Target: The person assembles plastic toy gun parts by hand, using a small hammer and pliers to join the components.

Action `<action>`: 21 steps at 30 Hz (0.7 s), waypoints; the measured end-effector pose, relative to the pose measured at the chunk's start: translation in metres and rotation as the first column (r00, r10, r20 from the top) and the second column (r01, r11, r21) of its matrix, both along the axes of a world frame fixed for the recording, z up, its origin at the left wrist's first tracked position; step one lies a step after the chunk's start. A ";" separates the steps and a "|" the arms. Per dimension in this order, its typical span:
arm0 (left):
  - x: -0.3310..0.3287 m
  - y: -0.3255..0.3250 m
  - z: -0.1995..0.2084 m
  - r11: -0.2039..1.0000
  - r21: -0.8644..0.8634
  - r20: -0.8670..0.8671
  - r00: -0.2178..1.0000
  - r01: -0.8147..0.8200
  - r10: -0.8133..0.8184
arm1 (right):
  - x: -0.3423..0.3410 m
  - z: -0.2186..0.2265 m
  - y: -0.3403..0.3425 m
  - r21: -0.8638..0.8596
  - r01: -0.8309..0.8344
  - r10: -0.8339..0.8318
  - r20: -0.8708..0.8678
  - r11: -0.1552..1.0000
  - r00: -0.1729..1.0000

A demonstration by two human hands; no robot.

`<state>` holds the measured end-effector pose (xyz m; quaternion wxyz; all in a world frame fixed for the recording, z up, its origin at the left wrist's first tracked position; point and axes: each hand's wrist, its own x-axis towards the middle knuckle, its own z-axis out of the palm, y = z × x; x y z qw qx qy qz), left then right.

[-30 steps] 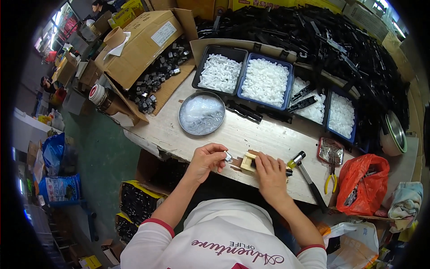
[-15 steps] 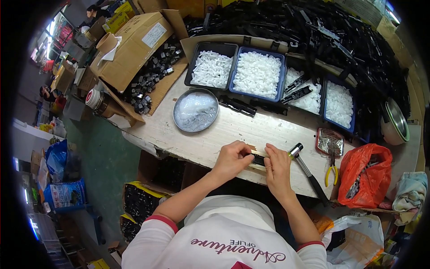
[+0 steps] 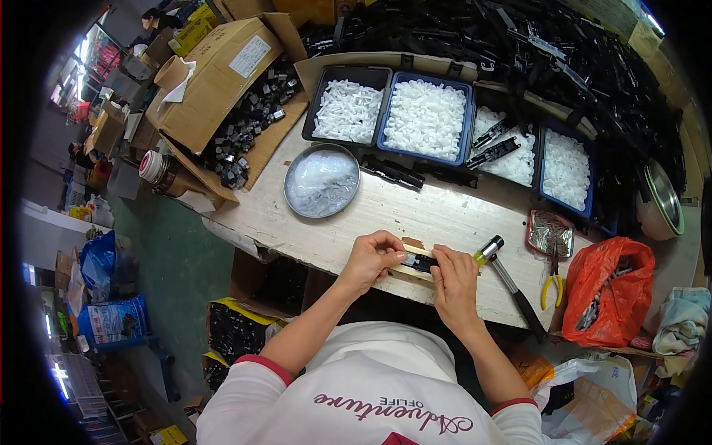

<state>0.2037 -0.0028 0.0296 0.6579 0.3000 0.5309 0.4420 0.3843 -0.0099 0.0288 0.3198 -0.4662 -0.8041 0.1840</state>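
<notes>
A narrow black part (image 3: 423,262) lies between pale wooden strips (image 3: 412,274) at the table's near edge. Over its left end, my left hand (image 3: 366,261) is closed in a pinch, with a small pale piece (image 3: 408,258) at the fingertips; its exact kind is unclear. My right hand (image 3: 457,285) holds the black part's right end, thumb on the near side and fingers across the far side, hiding that end. Just beyond the right fingers rests a hammer (image 3: 510,280) with a yellowish face and black grip.
Several trays of white plastic pieces (image 3: 426,119) line the back, before a heap of black parts (image 3: 475,37). A round dish (image 3: 288,185) holds translucent grease-like stuff. To the right are yellow-handled pliers (image 3: 552,289), a red tray of pins (image 3: 531,236) and a red bag (image 3: 644,297).
My left hand has shifted slightly left and opened a gap from the right, baring more of the black part and the pale piece. The right hand has barely moved.
</notes>
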 end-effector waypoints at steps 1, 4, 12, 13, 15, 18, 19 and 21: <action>-0.001 0.002 0.000 1.000 -0.009 -0.004 1.000 0.010 -0.010 | 0.000 0.001 0.000 -0.010 0.001 -0.001 0.001 1.000 1.000; 0.000 0.008 0.004 0.993 0.059 -0.143 0.986 0.100 -0.090 | 0.006 0.001 0.003 -0.007 0.021 -0.021 -0.065 1.000 0.998; -0.009 0.090 0.023 0.795 0.483 -0.818 0.513 0.367 0.260 | 0.113 0.010 0.057 0.106 0.443 -0.456 0.229 0.890 0.860; -0.008 0.107 0.024 0.792 0.486 -0.817 0.514 0.370 0.261 | 0.124 0.009 0.063 0.140 0.478 -0.495 0.335 0.867 0.802; -0.005 0.135 0.027 0.779 0.530 -0.846 0.274 0.333 0.458 | 0.131 0.006 0.073 0.205 0.506 -0.538 0.464 0.838 0.703; 0.006 0.160 0.032 0.843 0.372 -0.928 0.129 0.389 0.350 | 0.132 0.004 0.086 0.142 0.484 -0.473 0.560 0.863 0.680; 0.008 0.167 0.032 0.828 0.362 -0.931 0.132 0.428 0.339 | 0.133 0.001 0.090 0.141 0.488 -0.476 0.560 0.862 0.678; 0.009 0.179 0.029 0.826 0.326 -0.945 0.123 0.460 0.304 | 0.133 -0.005 0.096 0.167 0.446 -0.455 0.569 0.879 0.685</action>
